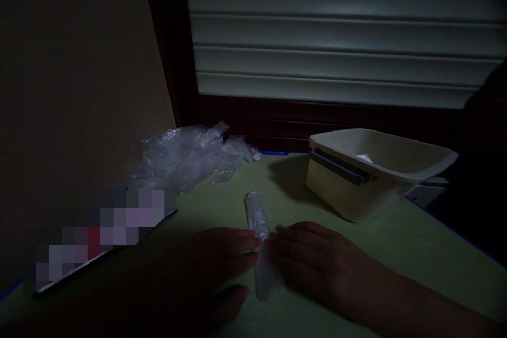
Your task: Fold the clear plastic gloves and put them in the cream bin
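A long, narrow strip of folded or rolled clear plastic (256, 214) lies on the table, running away from me. From the left, the fingertips of my left hand (222, 256) rest on its middle, with the fingers stretched out and the thumb apart below them. My right hand (317, 261) lies flat on the other side, its extended fingers touching or nearly touching the strip's right edge. The fingertips of the right hand are dim and slightly blurred. Between the hands, the near end of the strip shows on the tabletop.
A crumpled heap of clear plastic bags (186, 153) lies at the back left of the green table (293, 317). Back right stands a cream plastic bin (340, 195) with a grey handle. A blurred-out flat object (119, 227) lies at left. Slatted panels (336, 37) rise behind. The light is dim.
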Action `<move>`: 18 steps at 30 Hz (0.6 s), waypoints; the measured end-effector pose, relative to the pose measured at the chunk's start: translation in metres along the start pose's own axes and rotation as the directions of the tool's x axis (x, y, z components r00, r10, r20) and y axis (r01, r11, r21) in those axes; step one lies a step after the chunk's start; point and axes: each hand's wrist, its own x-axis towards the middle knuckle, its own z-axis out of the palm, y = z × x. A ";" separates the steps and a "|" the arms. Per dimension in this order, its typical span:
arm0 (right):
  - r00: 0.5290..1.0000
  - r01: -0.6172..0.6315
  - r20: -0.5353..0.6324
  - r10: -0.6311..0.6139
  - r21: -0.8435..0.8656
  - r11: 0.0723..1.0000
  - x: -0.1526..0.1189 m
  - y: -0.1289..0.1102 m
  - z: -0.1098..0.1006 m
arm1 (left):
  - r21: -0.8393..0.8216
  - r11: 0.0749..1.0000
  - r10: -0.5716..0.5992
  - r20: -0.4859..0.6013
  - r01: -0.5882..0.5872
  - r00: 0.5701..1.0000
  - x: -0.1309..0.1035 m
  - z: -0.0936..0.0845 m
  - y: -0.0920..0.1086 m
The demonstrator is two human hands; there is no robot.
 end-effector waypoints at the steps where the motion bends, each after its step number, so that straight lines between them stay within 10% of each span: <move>1: 1.000 -0.010 0.014 0.010 0.036 0.999 0.000 -0.001 0.002 | 0.012 1.000 -0.007 -0.007 0.007 1.000 -0.001 0.001 0.000; 14: 0.852 -0.492 0.122 0.510 0.521 0.697 0.010 -0.012 0.003 | -0.101 0.992 -0.096 -0.196 0.078 0.976 0.015 0.017 -0.012; 18: 0.853 -0.489 0.121 0.507 0.524 0.697 0.011 -0.015 0.004 | -0.142 0.986 -0.099 -0.065 0.089 0.993 0.019 0.014 -0.013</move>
